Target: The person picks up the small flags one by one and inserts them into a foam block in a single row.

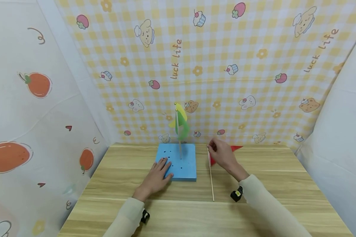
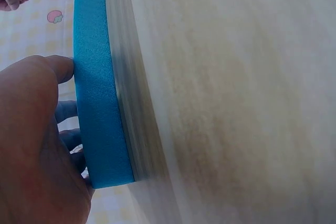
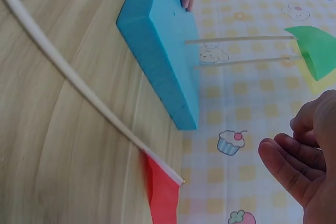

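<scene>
My left hand (image 1: 156, 177) rests with spread fingers on the left part of a blue foam block (image 1: 188, 171) dotted with several small holes. In the left wrist view the thumb touches the block's edge. Two flags on thin sticks stand upright in the block: a green flag (image 1: 183, 131) and, behind it, a yellow flag (image 1: 181, 108). A red flag (image 3: 164, 190) lies on the table to the right of the block, its stick (image 1: 212, 184) pointing towards me. Over its top end hovers my right hand (image 1: 222, 154), fingers loosely bent, apart from the stick in the right wrist view.
The wooden table (image 1: 121, 184) carries the block and the red flag. A checked cloth (image 1: 219, 82) with printed figures hangs right behind the table's back edge. White cloths stand at the left (image 1: 62, 115) and right (image 1: 338, 131).
</scene>
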The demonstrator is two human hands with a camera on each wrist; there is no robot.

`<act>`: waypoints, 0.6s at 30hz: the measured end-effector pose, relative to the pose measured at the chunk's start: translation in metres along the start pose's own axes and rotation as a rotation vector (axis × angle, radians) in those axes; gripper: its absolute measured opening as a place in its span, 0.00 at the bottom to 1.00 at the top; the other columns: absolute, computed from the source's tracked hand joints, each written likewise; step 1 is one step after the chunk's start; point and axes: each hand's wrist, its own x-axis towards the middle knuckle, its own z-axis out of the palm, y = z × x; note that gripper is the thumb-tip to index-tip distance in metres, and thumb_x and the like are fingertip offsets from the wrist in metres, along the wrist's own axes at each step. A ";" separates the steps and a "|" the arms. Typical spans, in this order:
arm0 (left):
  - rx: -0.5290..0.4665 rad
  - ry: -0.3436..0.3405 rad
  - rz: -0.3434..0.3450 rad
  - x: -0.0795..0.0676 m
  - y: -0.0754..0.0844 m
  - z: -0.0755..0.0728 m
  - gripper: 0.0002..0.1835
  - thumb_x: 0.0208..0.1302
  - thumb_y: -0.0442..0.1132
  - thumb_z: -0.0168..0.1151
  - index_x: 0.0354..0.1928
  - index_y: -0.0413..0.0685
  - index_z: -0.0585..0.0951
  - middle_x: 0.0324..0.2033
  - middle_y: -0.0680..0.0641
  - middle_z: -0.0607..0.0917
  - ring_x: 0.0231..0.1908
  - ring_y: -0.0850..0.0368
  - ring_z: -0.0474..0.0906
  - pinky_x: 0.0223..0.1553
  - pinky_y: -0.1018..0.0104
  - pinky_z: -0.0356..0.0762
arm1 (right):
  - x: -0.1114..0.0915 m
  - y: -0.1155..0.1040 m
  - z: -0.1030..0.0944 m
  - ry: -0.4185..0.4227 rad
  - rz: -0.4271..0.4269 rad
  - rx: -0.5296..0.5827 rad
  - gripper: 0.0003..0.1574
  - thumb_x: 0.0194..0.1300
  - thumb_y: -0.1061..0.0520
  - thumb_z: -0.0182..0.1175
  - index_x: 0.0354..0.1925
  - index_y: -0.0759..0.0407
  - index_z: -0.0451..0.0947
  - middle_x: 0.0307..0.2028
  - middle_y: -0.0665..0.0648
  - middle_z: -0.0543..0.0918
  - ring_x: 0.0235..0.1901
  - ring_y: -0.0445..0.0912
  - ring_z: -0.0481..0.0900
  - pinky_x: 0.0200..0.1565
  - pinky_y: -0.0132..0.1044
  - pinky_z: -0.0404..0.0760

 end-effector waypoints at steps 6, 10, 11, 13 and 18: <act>-0.020 0.014 0.016 0.000 0.000 -0.001 0.33 0.83 0.52 0.53 0.80 0.40 0.67 0.83 0.35 0.60 0.84 0.34 0.51 0.82 0.33 0.48 | -0.010 0.005 -0.010 -0.004 0.039 -0.017 0.03 0.73 0.61 0.65 0.37 0.57 0.83 0.29 0.52 0.85 0.25 0.39 0.77 0.29 0.34 0.78; -0.011 0.019 0.024 0.000 -0.002 0.000 0.34 0.83 0.52 0.53 0.80 0.40 0.66 0.83 0.35 0.60 0.83 0.34 0.51 0.82 0.32 0.49 | -0.018 0.008 -0.015 -0.025 0.063 -0.016 0.03 0.73 0.61 0.65 0.38 0.58 0.83 0.29 0.52 0.85 0.25 0.39 0.77 0.29 0.33 0.78; -0.013 0.021 0.025 0.000 -0.002 0.001 0.34 0.83 0.52 0.54 0.80 0.40 0.67 0.82 0.34 0.60 0.83 0.34 0.51 0.82 0.32 0.49 | -0.020 0.008 -0.016 -0.031 0.069 -0.017 0.03 0.73 0.61 0.65 0.38 0.59 0.83 0.28 0.52 0.85 0.25 0.39 0.77 0.28 0.33 0.78; -0.009 0.018 0.023 0.000 -0.002 0.001 0.34 0.83 0.52 0.53 0.80 0.40 0.67 0.83 0.35 0.60 0.83 0.34 0.51 0.82 0.33 0.49 | -0.024 0.010 -0.018 -0.042 0.080 -0.020 0.03 0.73 0.62 0.65 0.39 0.59 0.83 0.28 0.52 0.86 0.25 0.39 0.76 0.28 0.33 0.78; -0.001 0.004 0.006 0.000 -0.001 0.000 0.34 0.84 0.53 0.52 0.81 0.41 0.66 0.83 0.36 0.59 0.84 0.36 0.50 0.83 0.34 0.48 | -0.034 0.014 -0.019 -0.067 0.088 -0.053 0.03 0.73 0.62 0.65 0.39 0.61 0.84 0.28 0.52 0.86 0.25 0.38 0.76 0.28 0.31 0.78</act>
